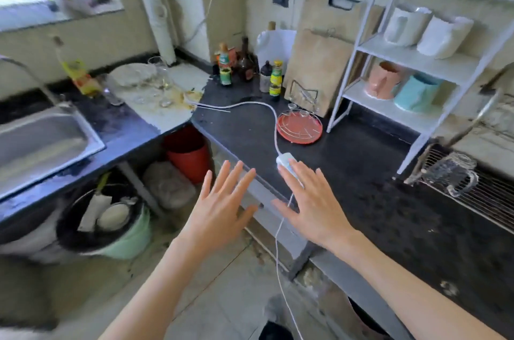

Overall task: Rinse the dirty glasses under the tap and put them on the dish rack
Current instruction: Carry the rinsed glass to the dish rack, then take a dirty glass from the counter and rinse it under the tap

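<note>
Black stone countertop (pixel 347 161) runs along the right, and I hold both hands spread over its front edge, fingers straight and gripping nothing. My left hand (pixel 219 206) hovers past the edge above the floor; my right hand (pixel 314 206) sits over a white cable (pixel 274 128) and its small white inline box (pixel 286 161), which it may be touching; I cannot tell.

Dirty glasses (pixel 158 78) stand in a cluster on the stained pale patch at the far corner, well apart from both hands, near a plate (pixel 130 74). Steel sink (pixel 41 139) lies to the left of them; only a blurred part of the tap (pixel 30 75) shows.

Red round rack (pixel 299 128) with wire pegs sits beside the cutting boards (pixel 319 67), probably the drying point. I judge rinsing not yet started: no glass is in hand.
</note>
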